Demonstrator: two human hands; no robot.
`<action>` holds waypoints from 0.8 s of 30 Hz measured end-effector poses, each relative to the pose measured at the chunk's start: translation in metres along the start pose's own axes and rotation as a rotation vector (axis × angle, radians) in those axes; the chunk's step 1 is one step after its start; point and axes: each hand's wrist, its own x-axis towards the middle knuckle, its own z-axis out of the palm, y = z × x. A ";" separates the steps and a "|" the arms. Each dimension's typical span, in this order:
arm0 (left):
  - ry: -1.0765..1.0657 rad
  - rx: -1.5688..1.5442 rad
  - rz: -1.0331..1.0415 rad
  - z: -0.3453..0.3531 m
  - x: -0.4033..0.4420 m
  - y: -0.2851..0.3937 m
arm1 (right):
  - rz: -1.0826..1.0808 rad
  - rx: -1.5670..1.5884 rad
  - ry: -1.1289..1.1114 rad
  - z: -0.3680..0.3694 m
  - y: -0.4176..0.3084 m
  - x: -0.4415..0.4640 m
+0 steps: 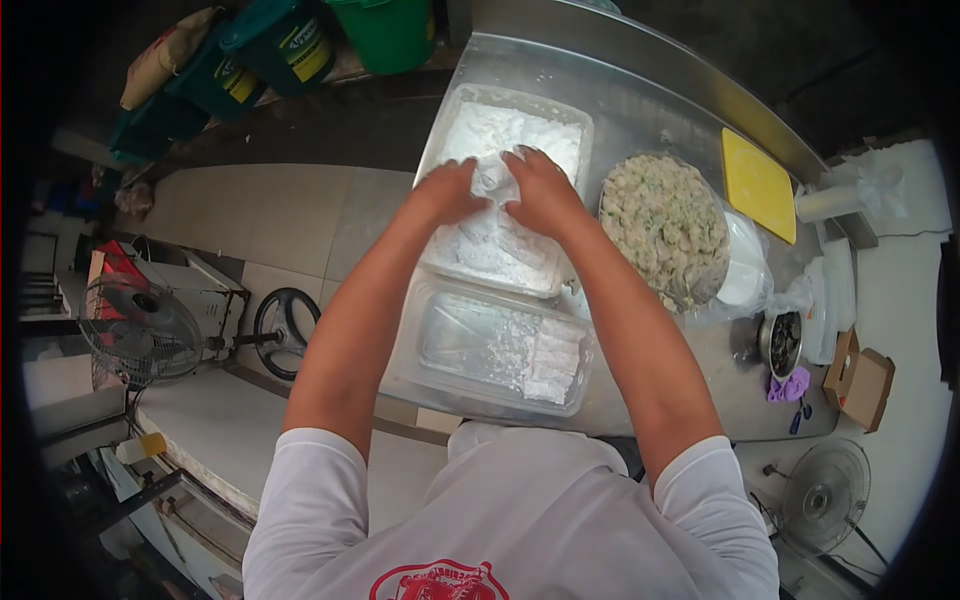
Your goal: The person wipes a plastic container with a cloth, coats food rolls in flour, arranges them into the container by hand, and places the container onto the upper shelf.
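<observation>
My left hand (450, 192) and my right hand (545, 192) are over a clear plastic tub of white powder (530, 130), which looks like flour. Between them is a powder-coated piece (492, 178), with the fingers of both hands curled on its sides. What lies inside the coating cannot be made out. Nearer to my body stands a second clear tub (450, 340), where several powder-coated pieces (552, 362) lie in a row at the right end amid loose powder. To the right of my right hand is a large heap of pale minced mixture with green bits (665, 225).
A yellow cutting board (758, 185), a plastic bag (745, 265), a metal bowl with dark contents (782, 345) and an open cardboard box (858, 382) are on the right. The steel table has a raised back edge (640, 45). Green bins (385, 35) and a fan (140, 320) stand at left.
</observation>
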 end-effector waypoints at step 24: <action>-0.293 -0.475 -0.015 -0.032 0.039 0.007 | 0.721 1.181 0.006 -0.019 0.043 0.050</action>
